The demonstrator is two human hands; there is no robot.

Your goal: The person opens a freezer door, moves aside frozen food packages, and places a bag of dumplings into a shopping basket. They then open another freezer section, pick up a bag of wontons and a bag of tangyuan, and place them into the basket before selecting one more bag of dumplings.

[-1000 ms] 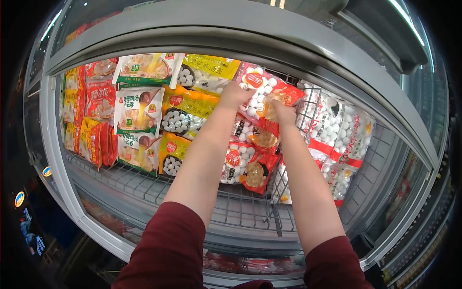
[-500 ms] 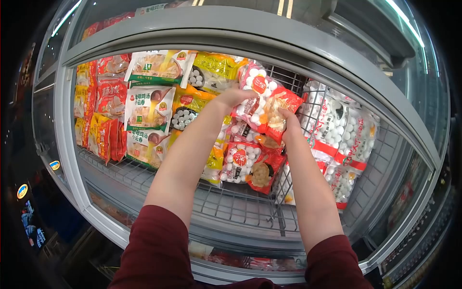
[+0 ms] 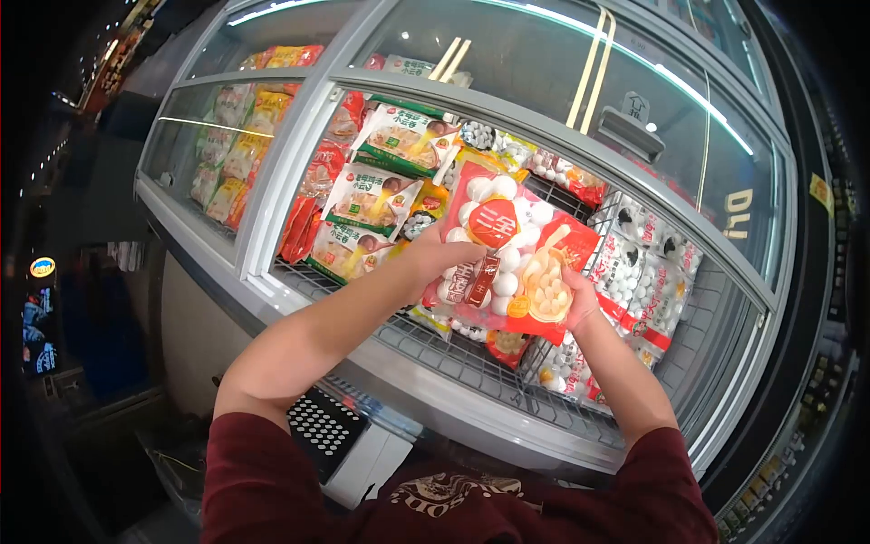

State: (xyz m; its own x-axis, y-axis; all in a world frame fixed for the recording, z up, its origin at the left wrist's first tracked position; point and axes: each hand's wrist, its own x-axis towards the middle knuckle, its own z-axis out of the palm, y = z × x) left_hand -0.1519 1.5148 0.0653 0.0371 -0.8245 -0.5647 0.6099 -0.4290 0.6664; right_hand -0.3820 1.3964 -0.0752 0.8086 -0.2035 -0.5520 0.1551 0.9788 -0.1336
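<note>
Between both hands I hold a clear and red bag of frozen white balls (image 3: 517, 254), label side up, tilted above the open chest freezer. My left hand (image 3: 442, 263) grips its left edge, thumb laid over the front near a dark red label. On the right edge, my right hand (image 3: 580, 299) has its thumb on the red printed part. The fingers of both hands are mostly hidden behind the bag. Below it lie more bags of white balls (image 3: 507, 346), partly covered by the held one.
White and green packs (image 3: 367, 199) are stacked left, beside red bags (image 3: 299, 231). White bags with red bands (image 3: 625, 272) fill the right wire basket. A grey freezer frame (image 3: 281, 172) and sliding glass lid (image 3: 544, 63) surround the opening. A perforated black panel (image 3: 326, 431) stands below left.
The bag has come up out of the freezer, nearer to me, and its front now faces me. My view has shifted back, showing more of the freezer and floor.
</note>
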